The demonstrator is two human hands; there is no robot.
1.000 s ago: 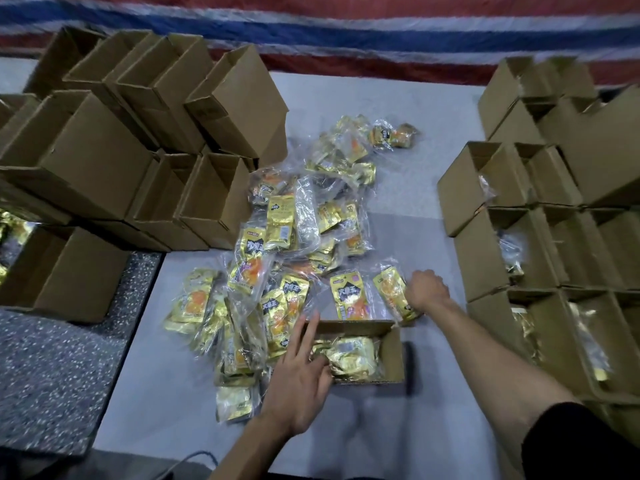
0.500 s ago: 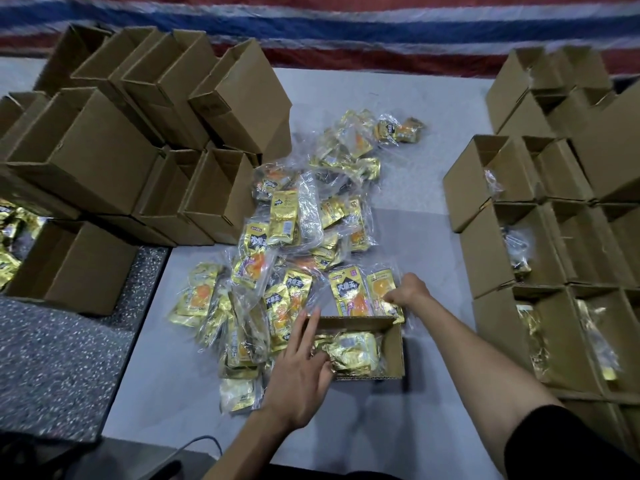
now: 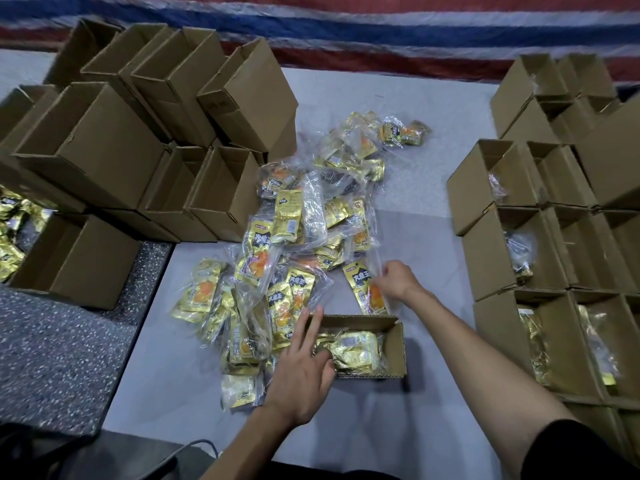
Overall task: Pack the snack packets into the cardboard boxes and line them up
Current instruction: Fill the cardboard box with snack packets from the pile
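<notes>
A small open box (image 3: 395, 344) sits on the grey table (image 3: 419, 202) just in front of the person, with gold packets (image 3: 356, 351) lying inside. The left hand (image 3: 301, 372) rests on its left end, fingers straight and spread, thumb down on the packets within. Just beyond the box, the right hand (image 3: 394, 280) has its fingers curled, pinching a snack packet (image 3: 363, 287) by its clear wrap. The loose pile (image 3: 287, 237) spreads away behind. Empty cartons (image 3: 104, 150) are heaped to the left; rows of packed cartons (image 3: 491, 254) stand to the right.
</notes>
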